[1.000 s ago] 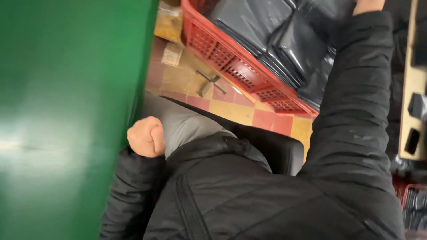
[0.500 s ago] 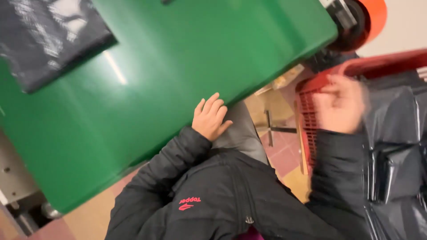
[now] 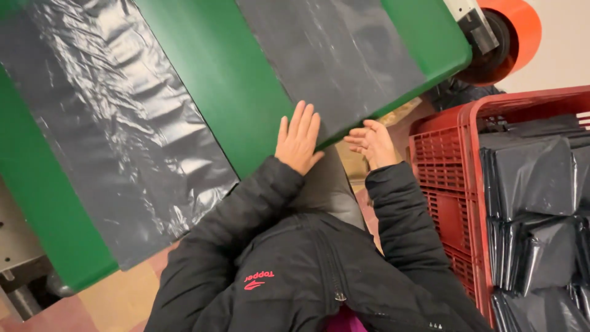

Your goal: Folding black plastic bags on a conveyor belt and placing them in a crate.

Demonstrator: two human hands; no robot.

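Both hands are spread: left hand flat on the green table, right hand palm-up at the black plastic sheet.

Puffy black jacket, long sleeves, small red chest emblem, front zip.

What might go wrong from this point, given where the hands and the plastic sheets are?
1. The left hand lies flat on the near edge of the dark plastic sheet while the right hand is open at that edge; a one-sided pull may skew or crease the film.
2. The sheet hangs over the edge of the green table, so it may slide off.
3. The red crate of folded bags sits close by the right arm and may be bumped.
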